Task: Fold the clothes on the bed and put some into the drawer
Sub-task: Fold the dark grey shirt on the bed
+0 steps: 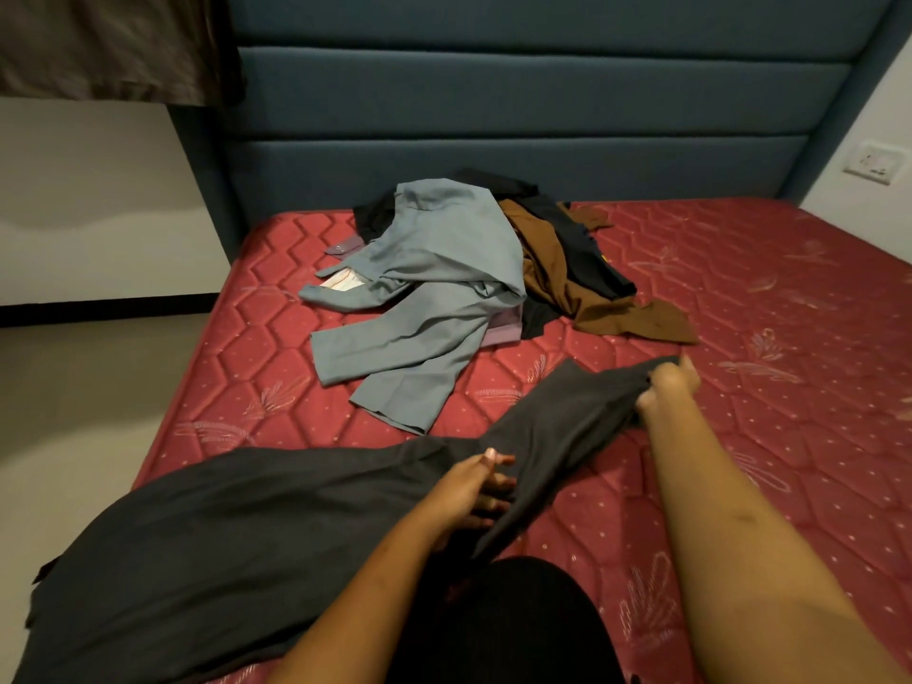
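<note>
A dark grey garment [237, 525] lies spread across the near part of the red quilted mattress [765, 338], draping over its left edge. My right hand [666, 387] grips one end of this garment and holds it stretched out to the right. Nearer to me, my left hand [481, 491] rests on the cloth where it creases, fingers fairly straight, with its fingertips tucked under the raised fabric. Behind it sits a heap of unfolded clothes: grey-blue trousers [419, 308] on top, a brown garment [567, 283] and black pieces [587, 244] to the right.
A padded blue headboard [518, 106] rises behind the heap. A mauve cloth [503, 330] and a pale striped piece [340, 281] peek from under the trousers. Floor lies to the left of the bed. A wall socket [873, 165] is at the right. No drawer is in view.
</note>
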Motion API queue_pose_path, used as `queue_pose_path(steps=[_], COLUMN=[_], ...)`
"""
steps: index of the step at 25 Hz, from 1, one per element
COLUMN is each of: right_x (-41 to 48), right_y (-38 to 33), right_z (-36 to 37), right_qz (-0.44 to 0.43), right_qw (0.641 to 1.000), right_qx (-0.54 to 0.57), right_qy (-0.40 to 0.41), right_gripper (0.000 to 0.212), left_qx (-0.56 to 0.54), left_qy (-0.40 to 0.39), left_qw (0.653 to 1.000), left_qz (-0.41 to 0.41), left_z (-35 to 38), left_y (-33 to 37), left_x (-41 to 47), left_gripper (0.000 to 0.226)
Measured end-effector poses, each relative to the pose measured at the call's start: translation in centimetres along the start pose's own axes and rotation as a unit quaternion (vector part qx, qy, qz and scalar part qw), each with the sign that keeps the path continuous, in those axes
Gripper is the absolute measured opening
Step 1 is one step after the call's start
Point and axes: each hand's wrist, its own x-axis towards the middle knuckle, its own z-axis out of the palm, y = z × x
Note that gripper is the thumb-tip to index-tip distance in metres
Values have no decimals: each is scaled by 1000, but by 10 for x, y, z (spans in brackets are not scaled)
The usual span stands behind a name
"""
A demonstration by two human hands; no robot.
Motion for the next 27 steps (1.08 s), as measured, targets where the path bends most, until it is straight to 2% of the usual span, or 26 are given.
queue_pose_path(steps=[2,4,6,8,10,13,15,17,19,22,23,25,27], right_x=[-18,-59,-113,-181,-258,-361,-411,-433,-427,-382,-368,-350,-344], right_y=[-1,-6,-7,-2,20,82,136,191,242,277,279,275,273], right_z=[8,31,57,84,107,124,121,106,86,54,45,33,32], right_qz=[-14,-74,-126,-181,-225,-257,-253,-231,-240,-294,-302,-320,-344], right_qw=[999,988,961,913,852,748,641,498,381,242,207,191,193], right_qx=[-23,-84,-128,-166,-189,-213,-282,-388,-505,-685,-722,-745,-745], right_qy=[-35,-107,-210,-325,-433,-573,-668,-741,-736,-621,-587,-554,-539], right_gripper=[45,50,59,67,70,76,85,96,103,104,102,98,97], left_qx=[-41,-124,-216,-294,-358,-430,-465,-498,-521,-510,-483,-366,-256], left_qy=[39,119,212,279,325,345,340,319,311,358,388,425,458], left_qw=[998,985,951,912,873,831,813,799,788,779,782,827,851], left_qz=[-1,32,58,68,66,74,91,110,108,74,67,42,7], left_z=[-16,-41,-79,-126,-174,-226,-251,-267,-279,-290,-293,-301,-309], left_y=[1,1,-1,-9,-26,-50,-68,-89,-112,-139,-145,-154,-157], left_x=[-10,-22,-40,-63,-93,-140,-164,-177,-188,-204,-208,-210,-204], left_gripper=[29,23,20,19,18,22,31,43,51,48,50,65,53])
